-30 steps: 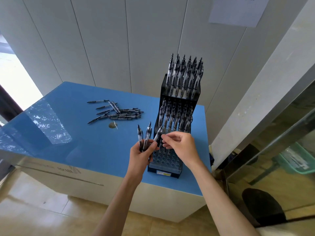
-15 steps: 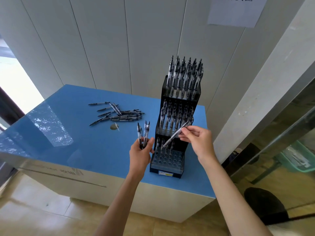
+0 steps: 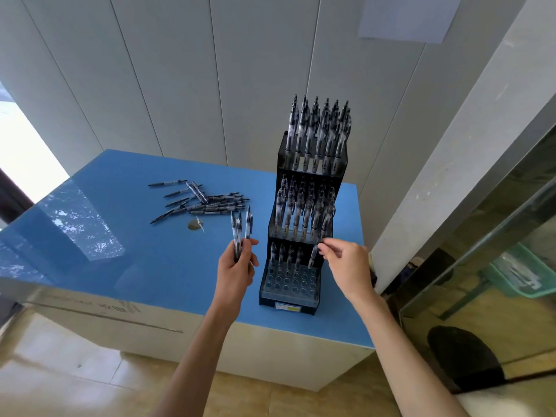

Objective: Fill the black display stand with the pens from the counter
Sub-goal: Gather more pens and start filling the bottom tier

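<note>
- Head view: the black display stand (image 3: 304, 236) rises in three stepped tiers on the blue counter (image 3: 120, 236), just beyond and between the two hands, nearer the right one.
- Right hand (image 3: 349, 266) pinches a single pen (image 3: 313, 256) at its upper end with thumb and fingertips; the pen's long axis runs nearly upright, leaning a little, lower end down at the right end of the lowest tier's back row.
- To the left of that pen, four pens (image 3: 285, 255) already stand upright in the same back row — the holes nearer the person in that tier show open.
- Above the right hand, the middle tier and the top tier are packed with upright pens, all pointing up and tilted slightly back toward the wall.
- Left hand (image 3: 237, 266) is curled round a small bundle of pens (image 3: 240, 233), held just left of the stand; their long axes are close to vertical, upper ends fanning up and away from the fist.
- Beyond the left hand, well apart from it, loose pens (image 3: 201, 203) lie flat in a scattered pile on the counter — most with long axes running left to right, a few crossed at angles.
- Just this side of the pile sits a small round mark (image 3: 195, 225) on the counter; what it is cannot be told.
</note>
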